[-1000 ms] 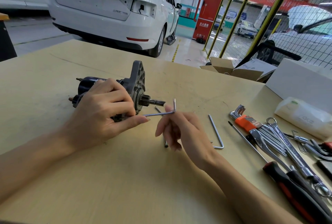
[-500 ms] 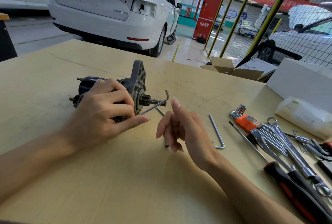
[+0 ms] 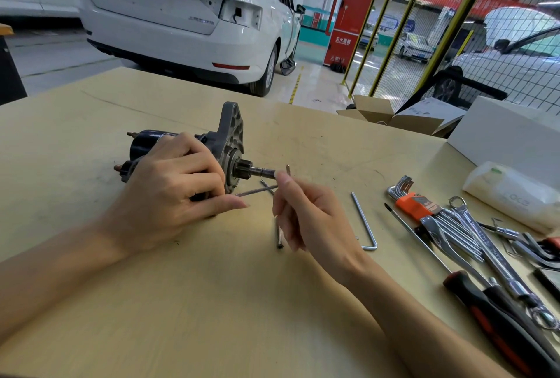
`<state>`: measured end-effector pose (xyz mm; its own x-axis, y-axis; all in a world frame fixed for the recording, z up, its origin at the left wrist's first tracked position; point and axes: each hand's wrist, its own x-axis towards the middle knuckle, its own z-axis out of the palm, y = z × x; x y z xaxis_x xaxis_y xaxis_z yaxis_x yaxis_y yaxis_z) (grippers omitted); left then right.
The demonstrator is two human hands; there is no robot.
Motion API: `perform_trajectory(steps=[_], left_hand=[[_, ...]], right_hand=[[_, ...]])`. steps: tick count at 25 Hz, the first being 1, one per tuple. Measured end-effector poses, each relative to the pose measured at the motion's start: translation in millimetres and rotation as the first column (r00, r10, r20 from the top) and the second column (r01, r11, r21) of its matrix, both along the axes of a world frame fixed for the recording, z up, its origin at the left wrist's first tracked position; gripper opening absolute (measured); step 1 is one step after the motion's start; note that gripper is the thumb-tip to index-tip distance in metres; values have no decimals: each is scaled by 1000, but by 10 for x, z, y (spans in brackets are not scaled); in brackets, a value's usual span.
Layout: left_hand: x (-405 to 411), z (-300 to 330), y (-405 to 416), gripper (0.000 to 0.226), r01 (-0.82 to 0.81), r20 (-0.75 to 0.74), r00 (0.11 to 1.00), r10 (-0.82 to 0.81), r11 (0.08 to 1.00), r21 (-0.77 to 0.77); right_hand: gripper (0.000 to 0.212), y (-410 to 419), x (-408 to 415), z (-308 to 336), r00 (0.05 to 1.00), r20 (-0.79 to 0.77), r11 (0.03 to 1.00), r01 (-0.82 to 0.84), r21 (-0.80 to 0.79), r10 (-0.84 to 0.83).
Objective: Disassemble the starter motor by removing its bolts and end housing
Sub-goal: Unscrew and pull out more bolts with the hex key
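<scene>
Two hands working: my left hand (image 3: 169, 193) grips the starter motor (image 3: 188, 153) lying on the table (image 3: 212, 302), my right hand (image 3: 306, 214) pinches the hex key (image 3: 257, 191). Heavy, rigid metal; best clamped around its body

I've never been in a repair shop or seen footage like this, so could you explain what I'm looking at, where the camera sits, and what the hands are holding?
The camera is worn on a person's head and looks down at their two bare hands over a wooden table. The left hand grips a starter motor, a car part lying on its side with its shaft pointing right. The right hand pinches a small L-shaped hex key whose long end reaches the motor's lower front, seemingly to turn a bolt there. A loose long bolt and another hex key lie on the table. To the right are a hex key set, wrenches and a screwdriver. A white car is parked behind.
</scene>
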<state>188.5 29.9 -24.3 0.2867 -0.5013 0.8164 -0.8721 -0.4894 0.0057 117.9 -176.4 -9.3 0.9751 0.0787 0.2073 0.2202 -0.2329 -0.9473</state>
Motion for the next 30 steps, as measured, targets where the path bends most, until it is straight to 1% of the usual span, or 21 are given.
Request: perform_trajectory(steps=[3,5,7,9,10,12,15,21,30], left_hand=[[-6,9,1,42,10,-15,1000,-10,1000,9],[-19,11,1,40,10,-25,1000,-10,1000,18],[-42,19,9,38,15,-97,995,-18,999,-34],[-76,40,14,48,8,-188,982,-27,995,-98],[-87,44,13,54,0,-199,980,-19,995,-97],[-99,44,11,60,-11,-184,983,-1,998,-64],[-90,51,21,56,-9,-154,988,3,999,-40],[-63,43,12,32,-90,-59,994,90,996,-12],[-72,58,9,21,-103,-59,993,102,995,-15]], right_hand=[[41,5,0,-10,1000,11,1000,21,-3,-21],[41,13,-5,-17,998,52,998,44,-36,-42],[42,29,-13,-21,992,109,995,71,-70,-63],[44,30,-12,-23,984,146,991,118,-67,-107],[45,23,-7,-22,978,156,987,149,-59,-138],[46,1,3,-17,967,161,978,205,-36,-197],[47,-16,11,-5,961,162,973,229,-11,-224],[46,7,4,-54,976,179,990,131,-48,-120],[45,13,10,-57,980,172,992,115,-60,-103]])
